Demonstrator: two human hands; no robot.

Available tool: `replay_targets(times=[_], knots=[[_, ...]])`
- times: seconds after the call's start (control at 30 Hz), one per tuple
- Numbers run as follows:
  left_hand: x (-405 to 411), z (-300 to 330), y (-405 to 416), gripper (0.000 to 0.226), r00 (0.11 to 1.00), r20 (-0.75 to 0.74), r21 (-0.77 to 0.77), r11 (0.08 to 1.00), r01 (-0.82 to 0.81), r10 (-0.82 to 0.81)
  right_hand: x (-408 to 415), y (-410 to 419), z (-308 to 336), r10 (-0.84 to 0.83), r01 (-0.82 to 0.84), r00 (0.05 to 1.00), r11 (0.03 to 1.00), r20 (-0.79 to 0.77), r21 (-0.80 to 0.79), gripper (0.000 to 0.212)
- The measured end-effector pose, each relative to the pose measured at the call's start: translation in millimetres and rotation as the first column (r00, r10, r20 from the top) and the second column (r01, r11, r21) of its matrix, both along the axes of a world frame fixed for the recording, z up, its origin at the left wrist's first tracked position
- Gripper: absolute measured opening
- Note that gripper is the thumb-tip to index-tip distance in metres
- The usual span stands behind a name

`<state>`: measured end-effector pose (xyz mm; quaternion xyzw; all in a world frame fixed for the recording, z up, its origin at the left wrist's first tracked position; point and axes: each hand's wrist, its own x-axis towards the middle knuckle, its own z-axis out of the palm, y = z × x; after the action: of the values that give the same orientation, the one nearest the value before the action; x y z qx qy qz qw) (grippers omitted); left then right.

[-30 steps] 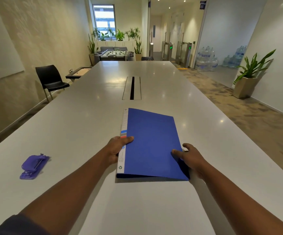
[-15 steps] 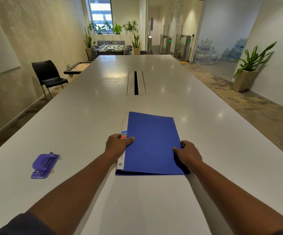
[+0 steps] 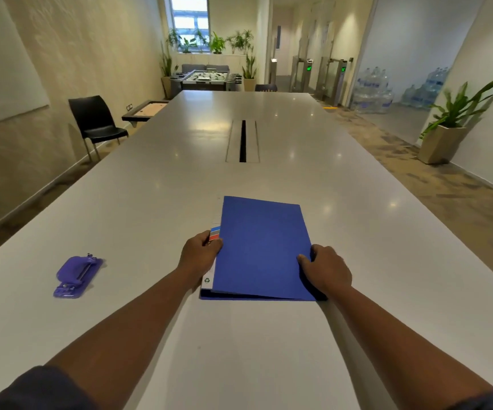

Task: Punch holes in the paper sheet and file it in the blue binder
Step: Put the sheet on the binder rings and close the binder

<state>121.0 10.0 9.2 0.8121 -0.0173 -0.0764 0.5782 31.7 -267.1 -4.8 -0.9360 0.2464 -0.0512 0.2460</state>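
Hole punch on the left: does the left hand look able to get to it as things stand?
Probably yes. The purple hole punch lies on bare table to the left of the left hand, with nothing between them. That hand grips the blue binder at its spine edge, so it must let go first.

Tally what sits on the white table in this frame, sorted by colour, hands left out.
Blue: 1, the closed binder, left hand gripping its spine edge, right hand gripping its opening edge.
Purple: 1, the hole punch, lying apart to the left on the table.
Loose paper sheet: 0 visible.
Total: 2
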Motion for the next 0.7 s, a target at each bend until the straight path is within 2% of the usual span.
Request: replay_targets(times=[0.17, 0.4, 0.5, 0.6, 0.7], knots=[[-11, 7, -4, 0.026, 0.999, 0.042, -0.052, 0.998, 0.03, -0.028, -3, -3, -7, 0.069, -0.069, 0.998, 0.991, -0.003, -0.118, 0.039], [-5, -7, 3, 0.033, 0.998, 0.053, -0.132, 0.99, 0.045, -0.038, -5, 2, -4, 0.104, -0.102, 0.995, 0.981, 0.002, -0.167, 0.039], [-4, 2, 5, 0.039, 0.998, 0.013, -0.15, 0.987, 0.055, -0.053, -1, 4, 1, 0.102, -0.105, 0.994, 0.985, -0.03, -0.134, 0.037], [3, 12, 5, 0.057, 0.994, -0.039, -0.104, 0.989, 0.101, -0.105, 3, 8, 13, 0.085, -0.087, 0.995, 0.996, -0.049, -0.027, 0.036], [5, 20, 1, 0.052, 0.983, -0.027, -0.082, 0.981, 0.178, -0.181, 6, 13, 29, 0.098, -0.102, 0.994, 0.993, -0.055, -0.063, 0.039]])
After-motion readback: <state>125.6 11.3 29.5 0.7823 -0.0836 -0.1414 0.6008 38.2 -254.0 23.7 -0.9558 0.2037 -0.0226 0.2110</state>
